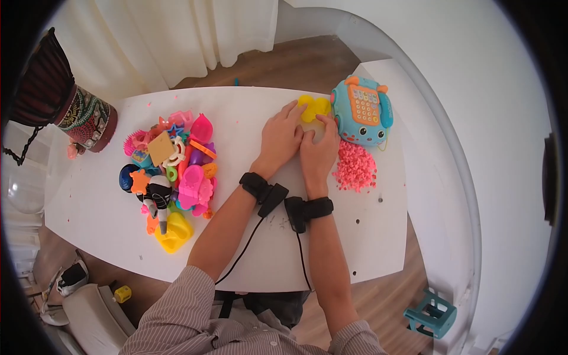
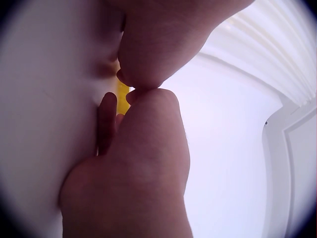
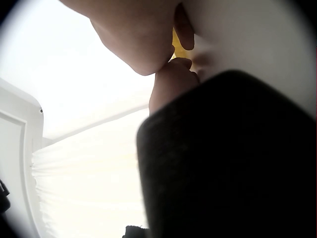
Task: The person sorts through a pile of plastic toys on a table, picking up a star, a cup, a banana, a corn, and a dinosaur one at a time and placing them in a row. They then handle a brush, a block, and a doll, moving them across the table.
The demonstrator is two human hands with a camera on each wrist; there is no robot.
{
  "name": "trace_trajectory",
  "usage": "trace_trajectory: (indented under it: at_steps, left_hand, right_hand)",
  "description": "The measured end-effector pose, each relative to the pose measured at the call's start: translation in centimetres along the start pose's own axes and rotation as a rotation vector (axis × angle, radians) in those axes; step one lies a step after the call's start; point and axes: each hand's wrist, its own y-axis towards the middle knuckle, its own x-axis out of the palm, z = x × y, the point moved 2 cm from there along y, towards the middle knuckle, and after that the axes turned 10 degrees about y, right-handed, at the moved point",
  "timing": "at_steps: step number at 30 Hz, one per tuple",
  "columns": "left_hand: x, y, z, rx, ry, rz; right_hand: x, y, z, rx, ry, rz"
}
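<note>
A bright yellow, rounded-lobed toy piece (image 1: 313, 108) lies near the far edge of the white table, just left of the toy phone. My left hand (image 1: 280, 137) reaches its left side, fingertips at the edge. At its near right edge are the fingertips of my right hand (image 1: 320, 152). Both thumbs point inward, close together on the near side of the piece. In the left wrist view, a strip of the yellow piece (image 2: 124, 96) shows between the hands. The right wrist view shows only a sliver of yellow; a dark strap hides much there.
The blue toy phone (image 1: 364, 112) stands right of the hands, with a heap of pink bits (image 1: 355, 167) before it. A mixed pile of plastic toys (image 1: 192, 183) covers the table's left part. A drum (image 1: 89, 115) stands at the far left. Wrist cables (image 1: 241, 257) trail toward the body.
</note>
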Motion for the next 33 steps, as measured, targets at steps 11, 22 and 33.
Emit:
trace_trajectory:
  at_steps: [11,22,33]
  left_hand:
    - [-0.4,0.0,0.0,-0.072,-0.103,-0.022]
    - [-7.2,2.6,-2.9,-0.106,-0.258,-0.06]
    - [-17.7,0.4,-7.7,-0.413,0.58,-0.305]
  right_hand:
    - [-0.2,0.2,-1.5,0.04,0.259,0.001]
    - [0.3,0.1,-1.3,0.004,0.343,-0.102]
    - [0.5,0.1,-0.7,0.095,0.369,-0.134]
